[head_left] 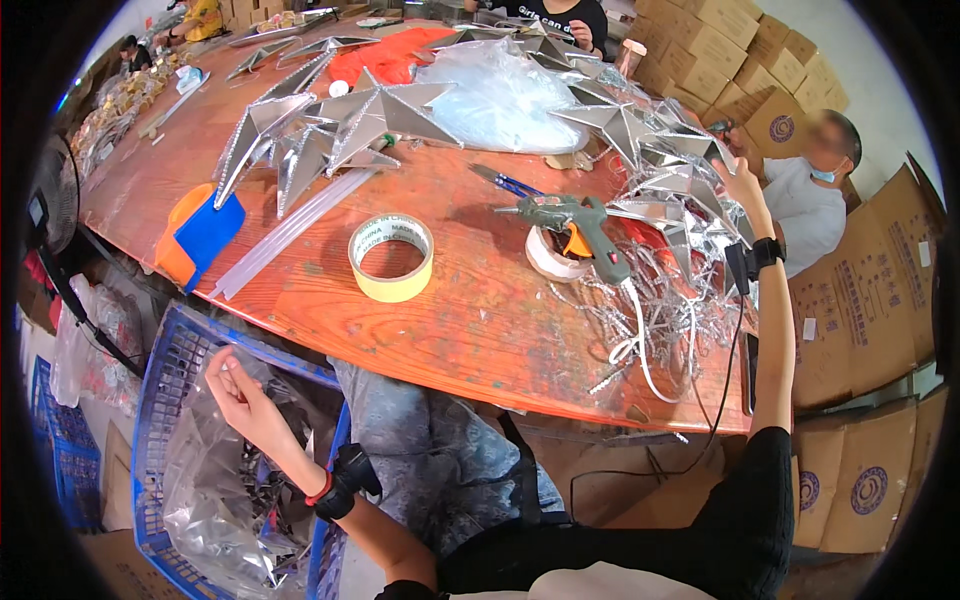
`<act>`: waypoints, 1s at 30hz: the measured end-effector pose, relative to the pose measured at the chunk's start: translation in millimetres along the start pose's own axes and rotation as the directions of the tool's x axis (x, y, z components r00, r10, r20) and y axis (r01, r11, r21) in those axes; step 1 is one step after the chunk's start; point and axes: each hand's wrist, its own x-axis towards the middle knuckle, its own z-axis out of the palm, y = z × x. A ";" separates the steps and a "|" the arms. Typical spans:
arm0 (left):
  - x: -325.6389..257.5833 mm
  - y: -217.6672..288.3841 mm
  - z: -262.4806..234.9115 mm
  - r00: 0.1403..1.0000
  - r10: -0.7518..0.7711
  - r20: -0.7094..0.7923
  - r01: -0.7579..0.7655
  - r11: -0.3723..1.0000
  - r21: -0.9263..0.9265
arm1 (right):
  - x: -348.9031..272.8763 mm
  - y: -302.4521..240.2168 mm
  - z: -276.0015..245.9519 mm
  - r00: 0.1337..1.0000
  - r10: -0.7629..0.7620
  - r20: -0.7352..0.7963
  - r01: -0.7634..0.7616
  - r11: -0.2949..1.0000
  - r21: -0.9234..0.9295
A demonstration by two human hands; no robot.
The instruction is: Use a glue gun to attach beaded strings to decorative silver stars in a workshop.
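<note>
- Blue basket (152, 430): it holds a clear bag (200, 500) of silver pieces; loose film could snag fingers.
- Left hand (245, 398): above the basket, fingers loosely curled, nothing visible in its grasp.
- Yellow tape roll (393, 285): on the counter (470, 345), near its front edge; a knock might send it off.
- Glue gun (603, 243): propped on a white roll (548, 260); a tug on its cord (643, 345), lying among tinsel (665, 295), could topple it.
- Silver stars (668, 150): heaped at the counter's right; careless pulling might bend points.
- Right hand (742, 187): at those stars; I cannot tell its grip.
</note>
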 end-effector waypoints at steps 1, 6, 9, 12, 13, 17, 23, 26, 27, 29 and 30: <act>0.4 0.0 0.0 1.000 0.000 0.004 0.000 1.000 -0.006 | -5.0 -8.9 -4.3 0.992 -0.072 -0.102 0.082 0.992 0.098; -1.1 -3.8 4.2 0.999 -0.026 0.028 0.027 0.999 -0.039 | 0.8 32.1 18.1 0.981 0.063 -0.183 -0.027 0.981 0.192; 0.0 -3.5 2.7 1.000 -0.019 0.024 0.019 1.000 -0.021 | 4.8 43.1 15.9 0.962 0.205 -0.180 -0.151 0.949 0.278; -2.2 -9.7 8.5 0.995 -0.075 0.059 0.076 0.997 -0.015 | 5.0 66.5 -16.5 0.883 0.278 -0.378 -0.198 0.951 0.238; -0.2 -7.5 2.3 0.997 -0.059 0.040 0.058 0.998 0.024 | 8.7 38.8 -23.1 0.848 0.062 -0.526 -0.004 0.994 0.111; 2.2 -15.4 -5.7 0.999 -0.007 0.034 0.004 0.996 0.086 | -18.9 -67.6 -118.1 0.822 0.029 -0.569 0.192 0.926 0.325; -0.7 -11.4 2.2 0.999 -0.003 0.051 0.001 0.999 0.044 | -47.7 -142.9 -171.9 0.961 0.210 -0.179 0.097 0.350 0.932; -1.4 -0.9 1.8 0.999 0.035 0.032 -0.036 0.999 0.030 | -68.7 -215.6 -182.3 0.980 0.158 0.122 -0.127 0.017 0.992; -1.2 3.6 -3.4 0.998 0.055 0.015 -0.055 0.998 0.015 | -69.2 -228.5 -179.2 0.959 0.013 0.284 -0.282 -0.100 0.954; -3.7 16.6 -0.1 0.998 0.026 0.052 -0.023 0.997 -0.067 | -76.8 -248.4 -178.6 0.850 -0.220 0.478 -0.519 -0.204 0.830; -4.2 20.4 2.3 0.997 0.012 0.071 -0.006 0.997 -0.080 | -81.3 -261.5 -172.5 0.791 -0.314 0.526 -0.600 -0.226 0.767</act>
